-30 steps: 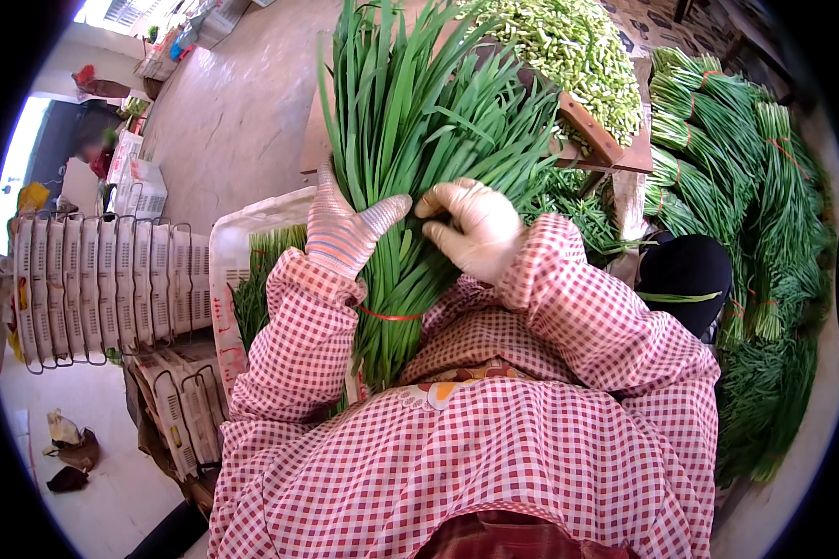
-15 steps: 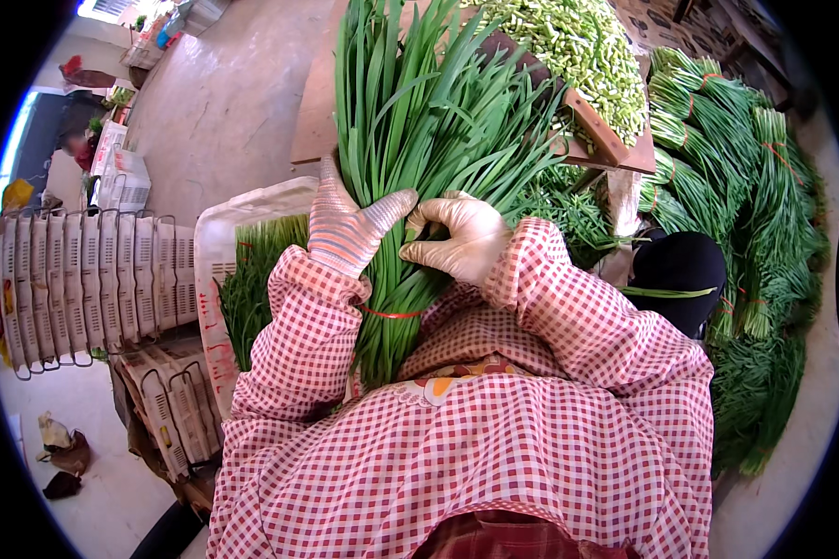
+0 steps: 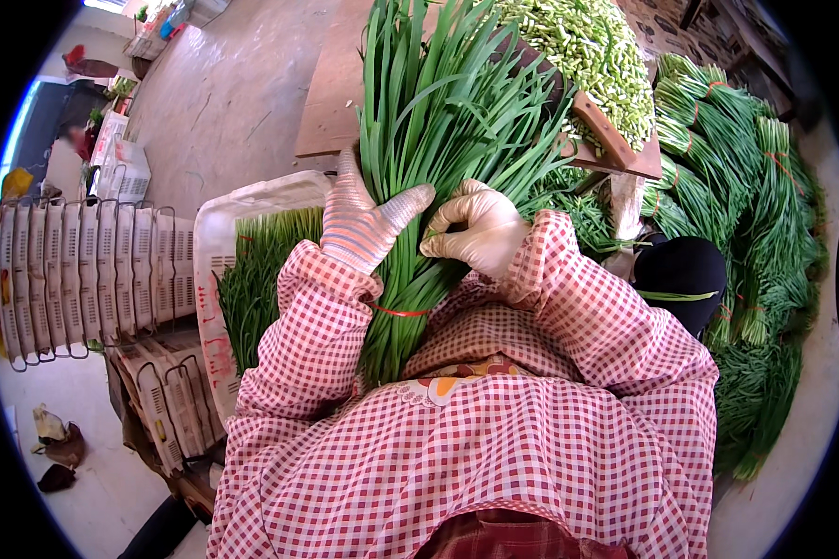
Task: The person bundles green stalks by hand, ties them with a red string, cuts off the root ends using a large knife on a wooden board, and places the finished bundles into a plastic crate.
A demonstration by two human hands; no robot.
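A thick bunch of garlic chives (image 3: 447, 121) stands upright before me, its leaves fanned out over the board. A red rubber band (image 3: 401, 311) circles it low down, near my lap. My left hand (image 3: 368, 214), in a striped knit glove, is wrapped round the bunch above the band, thumb across the front. Wearing a pale thin glove, my right hand (image 3: 480, 226) is at the right side of the bunch with thumb and index finger pinched at the leaves. What lies between those fingertips is too small to make out.
A knife with a wooden handle (image 3: 603, 129) lies on the wooden board (image 3: 331, 107), beside a heap of cut stem pieces (image 3: 592, 56). Banded chive bundles (image 3: 764, 233) pile up at the right. At my left are a white crate (image 3: 216, 279) of chives and stacked crates (image 3: 103, 275).
Both hands and the bunch have shifted slightly to the right in the picture. The left hand keeps its hold, and the right hand's fingers have drawn closer together.
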